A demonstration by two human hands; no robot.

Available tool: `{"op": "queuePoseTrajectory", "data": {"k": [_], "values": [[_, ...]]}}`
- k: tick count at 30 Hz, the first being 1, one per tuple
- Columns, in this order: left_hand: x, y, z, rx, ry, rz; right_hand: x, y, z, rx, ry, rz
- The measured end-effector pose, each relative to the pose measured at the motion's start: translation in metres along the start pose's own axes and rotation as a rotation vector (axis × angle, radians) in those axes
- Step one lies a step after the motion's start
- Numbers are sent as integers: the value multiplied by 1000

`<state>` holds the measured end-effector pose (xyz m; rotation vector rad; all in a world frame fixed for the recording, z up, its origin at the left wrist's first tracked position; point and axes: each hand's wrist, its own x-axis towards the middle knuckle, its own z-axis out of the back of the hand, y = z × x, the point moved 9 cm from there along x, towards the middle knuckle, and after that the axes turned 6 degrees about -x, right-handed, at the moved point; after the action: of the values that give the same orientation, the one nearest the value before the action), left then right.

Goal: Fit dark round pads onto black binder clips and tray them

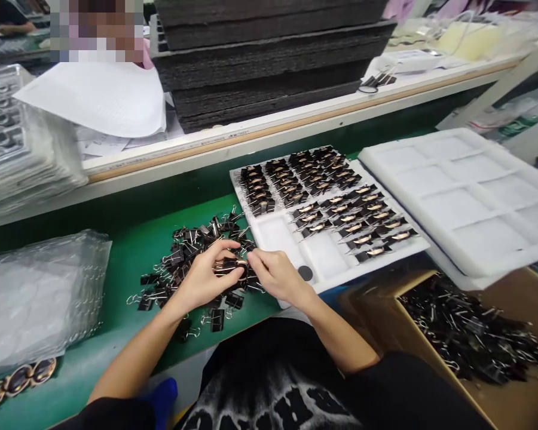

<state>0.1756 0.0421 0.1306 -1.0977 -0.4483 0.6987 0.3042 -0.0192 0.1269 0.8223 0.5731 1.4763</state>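
Observation:
Over a pile of black binder clips (174, 257) on the green table, my left hand (208, 275) curls its thumb and fingers around a small dark item with a gold-coloured edge (241, 266). My right hand (275, 273) pinches at the right side of that item, its fingertips close to the left hand's. Details of the item are too small to tell. Just right of my hands lies a white compartment tray (275, 236), with rows of black clips holding light pieces (349, 227) in many compartments. A dark round disc (305, 273) rests at its near edge.
Another white tray (470, 197) lies at the right, above a cardboard box of black clips (475, 334). Clear plastic trays (45, 292) and oval gold-rimmed pieces (18, 380) are at left. Black foam sheets (273, 65) stand on the shelf. A person sits beyond.

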Motion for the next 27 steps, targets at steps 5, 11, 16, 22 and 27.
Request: {"op": "queuePoseTrajectory", "data": {"k": [5,11,16,22,27], "values": [[0,-19,-26,96,178,-72,-27,-7,30,75,160,151],[42,-61,-96,474,364,-239,-68,-59,111,-11,-370,48],[103,-71,-171,629,404,-345,-139,-126,135,88,-908,-287],[127,-76,-218,944,358,-486,-172,-151,106,193,-793,-369],[117,-74,-216,1002,325,-474,-176,-146,111,144,-801,-360]]}}
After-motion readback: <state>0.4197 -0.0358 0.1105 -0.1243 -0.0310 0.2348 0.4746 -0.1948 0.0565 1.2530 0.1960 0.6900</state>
